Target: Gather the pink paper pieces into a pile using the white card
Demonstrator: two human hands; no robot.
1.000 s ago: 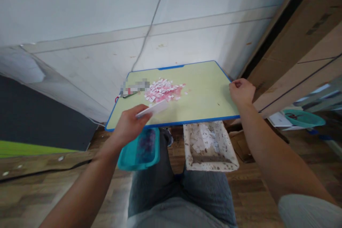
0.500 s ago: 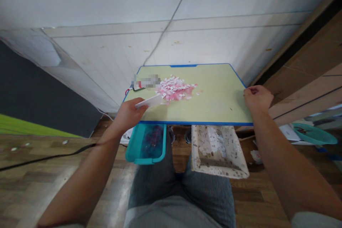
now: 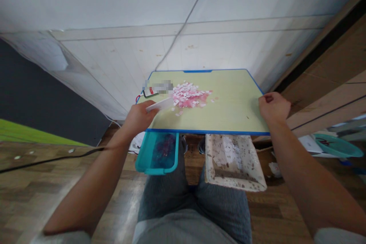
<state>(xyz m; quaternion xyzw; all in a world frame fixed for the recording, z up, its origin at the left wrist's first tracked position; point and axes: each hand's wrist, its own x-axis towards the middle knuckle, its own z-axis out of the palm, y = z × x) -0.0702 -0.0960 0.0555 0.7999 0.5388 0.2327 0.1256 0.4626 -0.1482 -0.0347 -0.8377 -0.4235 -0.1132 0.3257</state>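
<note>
My left hand [image 3: 140, 117] grips a flat white card-like scraper [image 3: 161, 104] between thumb and fingers. The scraper's far end reaches the left side of a heap of small pink and white square pieces [image 3: 189, 94]. That heap lies on a pale yellow-green board with a blue rim [image 3: 228, 118]; a few pieces are scattered below and right of it. At the board's right edge my right hand [image 3: 274, 107] rests with curled fingers; whatever they hold, if anything, is hidden.
Beneath the board's front edge are a teal bin [image 3: 156, 170] with dark red contents and a stained whitish tray [image 3: 251, 185] holding white pieces. A partly blurred phone-like object [image 3: 151, 92] lies at the board's left. A wall with a grey cable [image 3: 187, 19] stands behind.
My left hand and the scraper have risen slightly relative to the board, and a few pieces now show below the heap's left side. My right hand stays at the edge.
</note>
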